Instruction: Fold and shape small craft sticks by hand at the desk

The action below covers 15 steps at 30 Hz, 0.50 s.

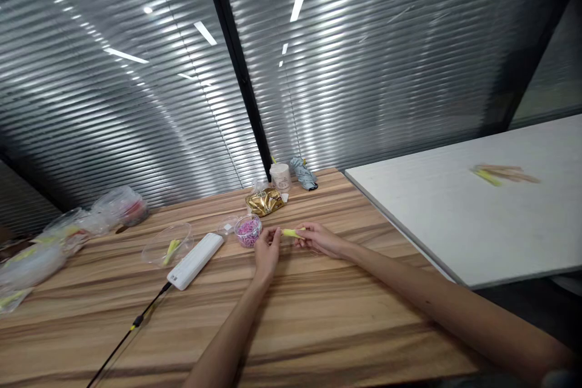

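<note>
A short yellow strip spans the gap between my two hands, just above the wooden table. At its left end, the fingertips of my left hand pinch it. My right hand grips the other end with curled fingers. What the strip is made of cannot be made out. Right beside my left hand stands a clear round tub of small pink and purple pieces. Farther left, several similar yellow strips lie in a clear shallow container.
A white power strip with a black cable lies left of my hands. Beyond them are a gold packet, a white cup and a grey-blue bundle. Plastic bags lie far left. A white table adjoins on the right.
</note>
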Motion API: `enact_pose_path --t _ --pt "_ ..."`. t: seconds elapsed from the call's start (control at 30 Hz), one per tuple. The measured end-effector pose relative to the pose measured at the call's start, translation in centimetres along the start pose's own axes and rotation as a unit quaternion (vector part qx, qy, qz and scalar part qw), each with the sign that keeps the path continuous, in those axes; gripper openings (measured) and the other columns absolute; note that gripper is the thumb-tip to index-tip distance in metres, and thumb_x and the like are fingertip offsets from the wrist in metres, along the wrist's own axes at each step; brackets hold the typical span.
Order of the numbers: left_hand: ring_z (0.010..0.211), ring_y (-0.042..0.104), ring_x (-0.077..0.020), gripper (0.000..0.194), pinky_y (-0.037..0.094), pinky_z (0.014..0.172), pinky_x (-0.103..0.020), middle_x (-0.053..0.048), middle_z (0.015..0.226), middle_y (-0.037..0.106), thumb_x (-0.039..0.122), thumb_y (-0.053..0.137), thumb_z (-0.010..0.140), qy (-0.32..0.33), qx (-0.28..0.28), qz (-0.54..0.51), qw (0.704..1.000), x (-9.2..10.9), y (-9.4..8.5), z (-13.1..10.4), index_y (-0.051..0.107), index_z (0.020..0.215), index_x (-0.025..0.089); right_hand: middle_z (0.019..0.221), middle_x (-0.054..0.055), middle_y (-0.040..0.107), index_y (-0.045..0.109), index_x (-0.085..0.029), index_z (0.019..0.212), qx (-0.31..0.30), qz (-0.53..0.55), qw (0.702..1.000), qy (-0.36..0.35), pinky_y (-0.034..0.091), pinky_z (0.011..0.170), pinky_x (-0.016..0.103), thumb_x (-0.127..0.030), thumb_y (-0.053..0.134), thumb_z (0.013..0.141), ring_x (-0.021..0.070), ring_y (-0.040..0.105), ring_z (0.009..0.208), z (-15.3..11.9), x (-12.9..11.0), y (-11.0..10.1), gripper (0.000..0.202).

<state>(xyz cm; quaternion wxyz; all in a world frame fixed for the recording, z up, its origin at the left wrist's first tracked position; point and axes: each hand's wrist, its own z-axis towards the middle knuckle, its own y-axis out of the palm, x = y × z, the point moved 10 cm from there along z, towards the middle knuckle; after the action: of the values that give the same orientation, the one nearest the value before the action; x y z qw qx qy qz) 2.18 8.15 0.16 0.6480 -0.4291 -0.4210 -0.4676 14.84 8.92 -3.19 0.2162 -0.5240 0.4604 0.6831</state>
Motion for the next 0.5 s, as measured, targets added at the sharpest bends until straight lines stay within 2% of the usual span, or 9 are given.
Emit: enact_pose_path --t 0.5 --pt "0.069 0.058 -0.0167 0.030 0.046 0.063 -0.027 -0.007 0.075 0.063 0.041 0.056 0.071 0.017 -0.021 0.021 0.999 0.29 0.50 -0.21 0.061 0.081 0.013 0.066 0.001 0.061 0.055 -0.015 0.081 -0.002 -0.009 1.000 -0.001 0.039 0.054 0.020 -0.034 0.065 0.069 0.0085 0.052 0.058 0.14 0.27 -0.17 0.025"
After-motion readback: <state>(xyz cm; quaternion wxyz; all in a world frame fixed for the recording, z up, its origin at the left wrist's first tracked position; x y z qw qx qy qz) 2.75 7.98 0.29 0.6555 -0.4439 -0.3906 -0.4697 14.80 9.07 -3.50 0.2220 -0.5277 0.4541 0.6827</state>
